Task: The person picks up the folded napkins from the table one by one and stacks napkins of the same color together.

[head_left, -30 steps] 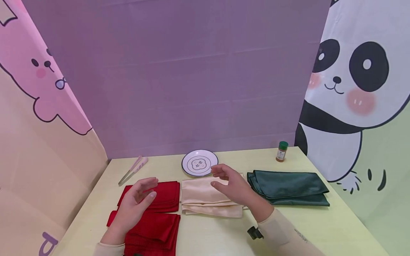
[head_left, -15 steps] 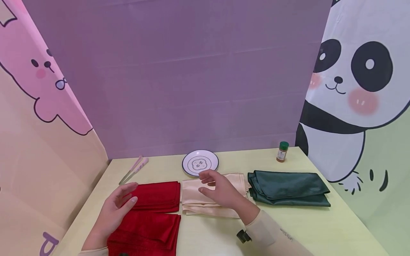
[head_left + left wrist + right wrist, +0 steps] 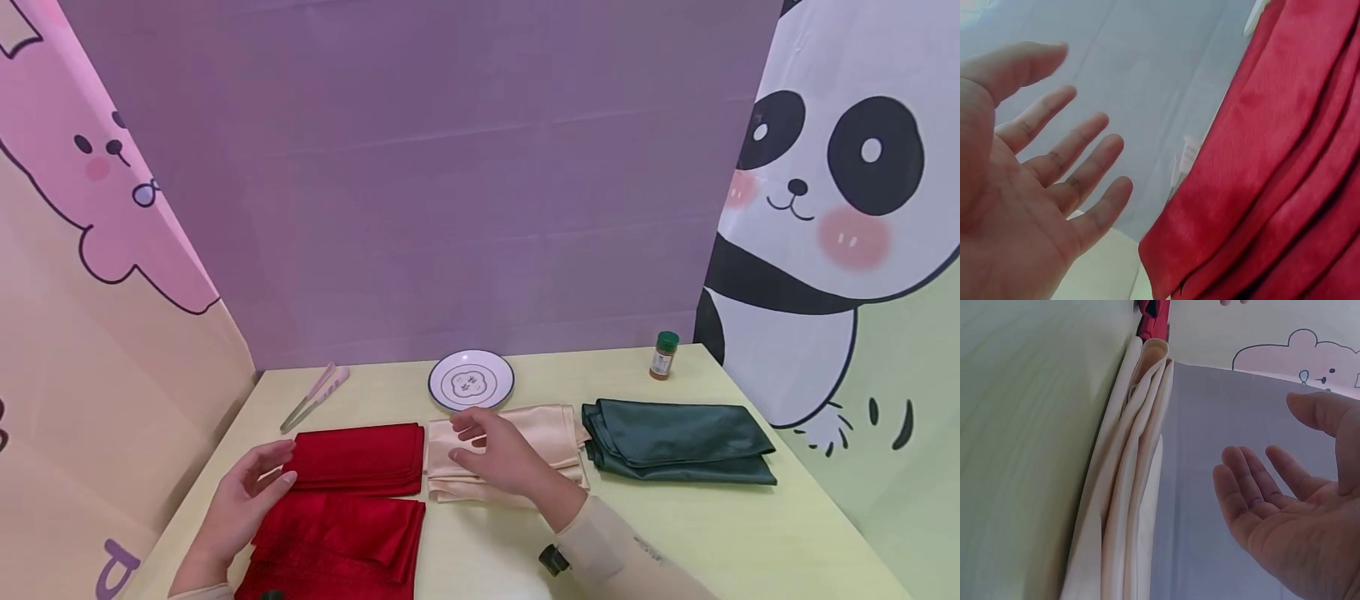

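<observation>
Both the left hand (image 3: 243, 500) and right hand (image 3: 501, 458) hover empty with fingers spread (touching nothing) over the folded red satin cloths (image 3: 352, 500) and folded cream satin cloth (image 3: 517, 454); a careless grasp could unfold these slippery stacks.

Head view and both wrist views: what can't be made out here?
- Small jar, head view: label too small to read.
- Cream cloth, head view: the right hand hides its middle.
- Near red cloth, head view: cut off by the bottom edge.
- Red cloth folds, left wrist view: run off the frame.
</observation>
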Motion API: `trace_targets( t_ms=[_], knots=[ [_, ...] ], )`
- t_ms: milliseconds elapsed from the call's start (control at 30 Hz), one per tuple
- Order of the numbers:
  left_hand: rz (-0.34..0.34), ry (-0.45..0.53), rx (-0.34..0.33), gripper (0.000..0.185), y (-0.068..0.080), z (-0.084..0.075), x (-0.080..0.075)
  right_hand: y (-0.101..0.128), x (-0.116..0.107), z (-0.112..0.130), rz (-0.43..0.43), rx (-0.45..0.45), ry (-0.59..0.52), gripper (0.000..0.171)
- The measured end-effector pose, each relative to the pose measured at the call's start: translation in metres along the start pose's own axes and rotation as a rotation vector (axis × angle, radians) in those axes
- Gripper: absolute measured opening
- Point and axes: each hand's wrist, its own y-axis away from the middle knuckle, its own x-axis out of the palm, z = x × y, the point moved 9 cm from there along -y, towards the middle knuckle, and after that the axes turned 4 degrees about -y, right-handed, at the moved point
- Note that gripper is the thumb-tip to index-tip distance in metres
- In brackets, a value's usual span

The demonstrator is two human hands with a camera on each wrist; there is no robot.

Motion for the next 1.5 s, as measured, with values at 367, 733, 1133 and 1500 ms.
trace_targets(
  t_ms=[367,733,1133,1500],
  knots=[
    [0.041,-0.095,-0.058,0.043,0.010,0.013,-0.004,-0.007,0.024,0.005,0.045,-0.010,-0.015,0.040],
    [0.015,-0.214,-0.128,0.046,0.013,0.022,-0.016,-0.009,0.046,0.008,0.089,0.023,-0.043,0.042],
    [0.052,-0.302,-0.211,0.051,0.014,0.046,-0.020,-0.008,0.069,0.006,0.185,0.063,-0.042,0.045],
    [0.084,-0.372,-0.256,0.050,0.017,0.051,-0.017,-0.004,0.083,0.004,0.256,0.068,0.038,0.048]
  ],
)
